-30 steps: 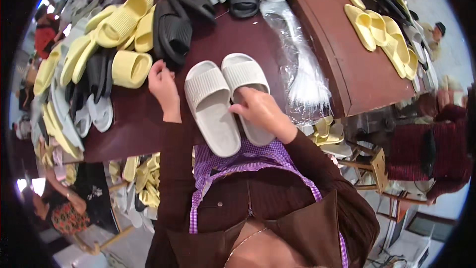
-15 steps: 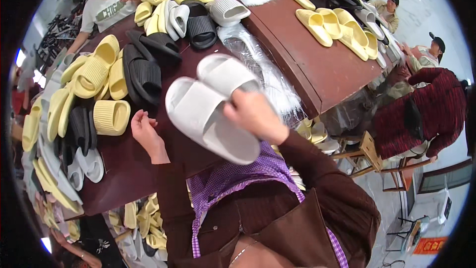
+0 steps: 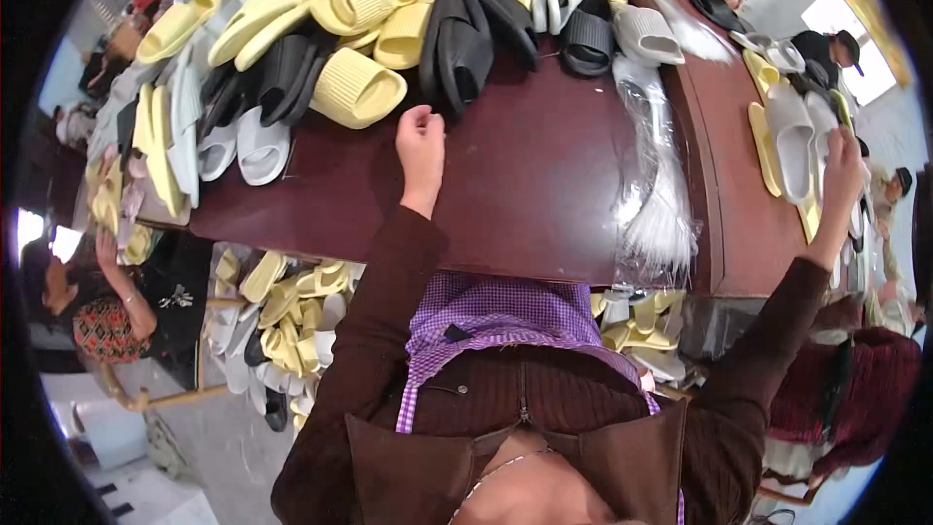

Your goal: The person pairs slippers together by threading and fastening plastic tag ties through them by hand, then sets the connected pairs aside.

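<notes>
My right hand (image 3: 844, 172) reaches far right over the other table section, its fingers closed at the edge of a pair of light grey slide slippers (image 3: 791, 141). The pair is tilted above yellow slides (image 3: 765, 151). My left hand (image 3: 421, 157) hovers over the dark red table with fingers curled in and nothing seen in them. Closest to it are a ribbed yellow slide (image 3: 357, 87) and a pair of black slides (image 3: 457, 56).
Yellow, black and grey slides crowd the table's far and left side. Clear plastic bags with white strands (image 3: 656, 224) lie along the seam between the tables. More slides (image 3: 292, 321) fill the space below the table's front edge. Other people work around the tables.
My right hand has carried the grey pair from in front of me to the far right table. My left hand stays over the table, its fingers more curled. The view has turned.
</notes>
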Demonstrator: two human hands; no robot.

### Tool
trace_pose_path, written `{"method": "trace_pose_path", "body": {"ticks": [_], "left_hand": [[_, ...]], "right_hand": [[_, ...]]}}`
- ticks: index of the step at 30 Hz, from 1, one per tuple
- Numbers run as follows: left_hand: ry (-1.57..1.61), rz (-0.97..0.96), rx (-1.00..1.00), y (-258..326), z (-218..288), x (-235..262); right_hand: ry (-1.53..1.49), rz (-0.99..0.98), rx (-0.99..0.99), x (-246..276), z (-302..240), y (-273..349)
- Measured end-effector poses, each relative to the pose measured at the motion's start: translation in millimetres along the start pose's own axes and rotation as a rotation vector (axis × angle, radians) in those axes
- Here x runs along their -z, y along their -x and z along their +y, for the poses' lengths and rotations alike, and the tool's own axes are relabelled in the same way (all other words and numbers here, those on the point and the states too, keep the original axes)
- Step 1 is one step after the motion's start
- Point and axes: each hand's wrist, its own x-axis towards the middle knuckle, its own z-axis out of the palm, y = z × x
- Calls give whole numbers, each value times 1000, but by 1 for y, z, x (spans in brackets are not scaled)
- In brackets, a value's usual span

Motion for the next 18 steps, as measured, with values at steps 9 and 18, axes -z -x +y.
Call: {"method": "trace_pose_path", "body": {"ticks": [9, 18], "left_hand": [[-492, 170, -245, -11, 5, -36], [-588, 202, -413, -37, -4, -20]], "right_hand": [[-857, -432, -133, -2, -189, 175], [-1049, -627, 173, -30, -252, 230]]}}
